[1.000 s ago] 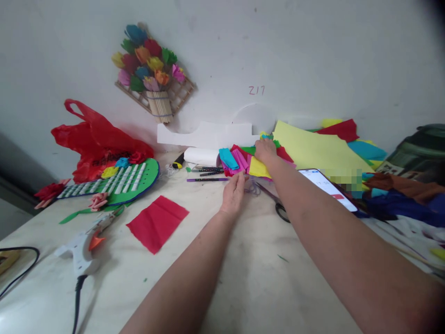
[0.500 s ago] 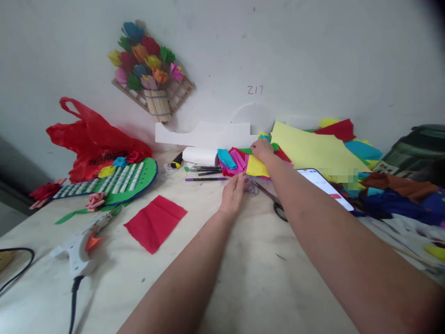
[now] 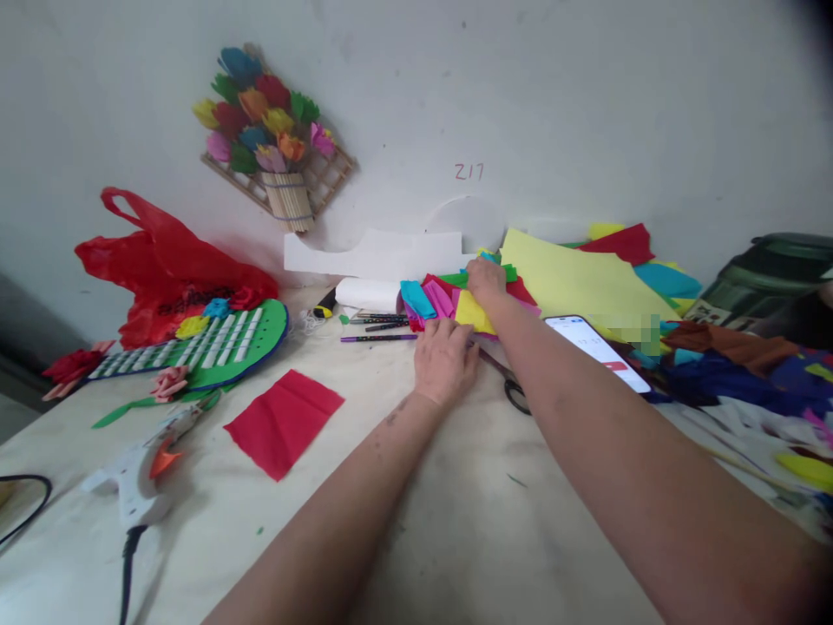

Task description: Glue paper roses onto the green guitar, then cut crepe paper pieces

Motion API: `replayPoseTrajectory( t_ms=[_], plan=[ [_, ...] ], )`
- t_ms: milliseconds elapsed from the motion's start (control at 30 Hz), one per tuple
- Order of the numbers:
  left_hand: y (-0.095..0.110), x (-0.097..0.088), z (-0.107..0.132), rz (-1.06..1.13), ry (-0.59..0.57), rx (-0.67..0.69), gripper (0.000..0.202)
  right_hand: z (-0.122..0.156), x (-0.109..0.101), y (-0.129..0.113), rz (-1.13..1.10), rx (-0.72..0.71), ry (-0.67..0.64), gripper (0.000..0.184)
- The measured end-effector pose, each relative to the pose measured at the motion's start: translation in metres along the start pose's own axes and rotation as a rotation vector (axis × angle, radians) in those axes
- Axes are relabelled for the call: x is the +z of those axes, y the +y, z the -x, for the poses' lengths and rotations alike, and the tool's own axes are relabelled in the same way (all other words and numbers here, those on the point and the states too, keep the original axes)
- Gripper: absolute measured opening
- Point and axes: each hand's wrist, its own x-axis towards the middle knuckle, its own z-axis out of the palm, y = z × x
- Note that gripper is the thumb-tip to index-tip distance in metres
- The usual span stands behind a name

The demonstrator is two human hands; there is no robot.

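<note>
My left hand is back up on the table at the front of a row of folded coloured paper. Its fingers are bent down, and what lies under them is hidden. The scissors stick out to its right, their blades partly behind the hand. Farther back, my right hand curls its fingers over a folded green paper strip, fingertips mostly hidden. Yellow paper, pink paper and blue paper lie between and beside the hands.
A red paper square, a glue gun and a green guitar-shaped craft lie left. Pens and a white roll sit behind. A phone, yellow sheets and a dark bottle are right.
My left hand has turned from its edge to palm down and covers the purple string that showed beside it. My right hand stays at the green paper. The view has shifted slightly.
</note>
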Motion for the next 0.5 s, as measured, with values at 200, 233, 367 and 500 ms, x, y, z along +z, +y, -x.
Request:
replayPoseTrajectory(
  t_ms=[200, 233, 367, 500],
  plan=[
    [-0.003, 0.01, -0.032, -0.046, -0.078, 0.038, 0.047, 0.001, -0.003, 0.004, -0.037, 0.011, -0.071, 0.036],
    [-0.003, 0.012, -0.038, -0.03, -0.087, 0.035, 0.05, 0.001, -0.005, 0.004, -0.036, 0.013, -0.075, 0.035],
    [-0.005, 0.024, -0.051, 0.0, -0.177, 0.048, 0.058, -0.001, -0.01, 0.003, -0.034, 0.038, -0.119, 0.031],
    [-0.009, 0.034, -0.054, -0.024, -0.302, 0.049, 0.061, -0.007, -0.018, 0.006, -0.063, 0.082, -0.103, 0.027]
  ],
)
